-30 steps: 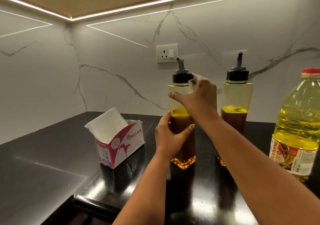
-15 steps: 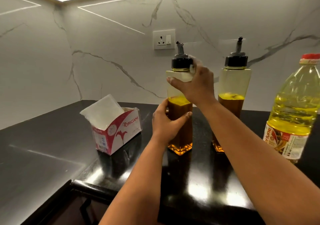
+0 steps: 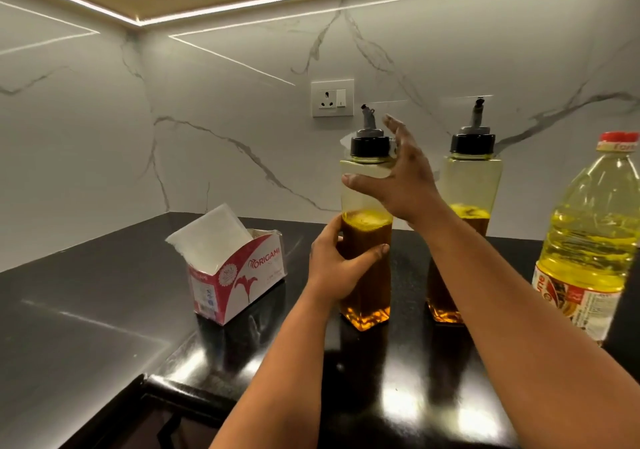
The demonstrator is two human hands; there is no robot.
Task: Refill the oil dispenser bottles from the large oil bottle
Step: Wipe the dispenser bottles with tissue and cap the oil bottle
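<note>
The left hand (image 3: 337, 268) is wrapped around the lower body of the near dispenser bottle (image 3: 366, 240), thumb across the front face, fingers hidden behind. The right hand (image 3: 398, 178) is spread wide at the bottle's shoulder, fingers straight, thumb pointing toward 9 o'clock across the clear upper part; nothing is gripped by it, and whether the palm touches the plastic cannot be told. The black cap (image 3: 369, 146) with its grey spout sits just at 11 o'clock from that hand and is still screwed on.

This bottle stands upright on the black table (image 3: 104, 310), roughly half full of dark oil. At 3 o'clock from it, behind the right forearm, a second dispenser bottle (image 3: 472, 185) stands capped with a similar level. Further toward 3 o'clock the large oil bottle (image 3: 595, 240) is seen at the frame edge, red cap on, well filled with pale oil.

The dispenser is judged stiff, square-sided and likely oily, so a firm hold on the flat lower sides is advised while the cap is twisted by its ribbed rim. The large bottle is judged heavy and thin-walled; it is best taken at its waist, with support beneath when tipped.

At 9 o'clock a tissue box (image 3: 239, 275) stands apart.
</note>
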